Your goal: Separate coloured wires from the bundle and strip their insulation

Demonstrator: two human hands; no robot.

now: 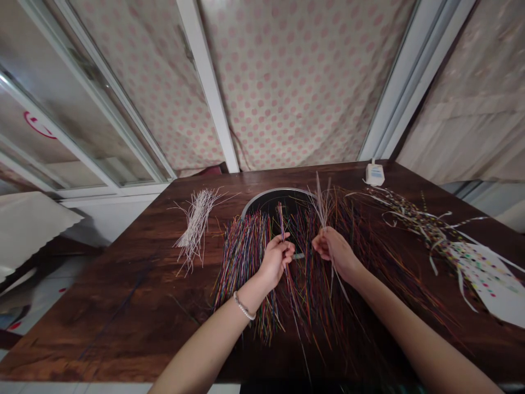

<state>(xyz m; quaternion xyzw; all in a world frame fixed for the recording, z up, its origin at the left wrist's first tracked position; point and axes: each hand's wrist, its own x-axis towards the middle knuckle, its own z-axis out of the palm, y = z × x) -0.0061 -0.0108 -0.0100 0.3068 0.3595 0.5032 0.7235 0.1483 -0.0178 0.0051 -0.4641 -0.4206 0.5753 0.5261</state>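
My left hand [279, 256] is closed around a thin bundle of coloured strands [281, 219], which stands up above the fingers and trails below them. To its right, my right hand [328, 245] pinches a loose bunch of pale strands [323, 205] that fans out at the top. Beneath both hands lie many multicoloured strands, a dense pile [246, 251] at the left and darker, reddish ones [369, 251] at the right. They lie partly across a round black tray [279, 196] with a grey rim.
A pile of white strands [197, 224] lies on the dark wooden table [135, 273] at the left. Dotted strips [426, 224] and a dotted white sheet [488, 273] are at the right. A small white box [374, 174] stands near the back edge.
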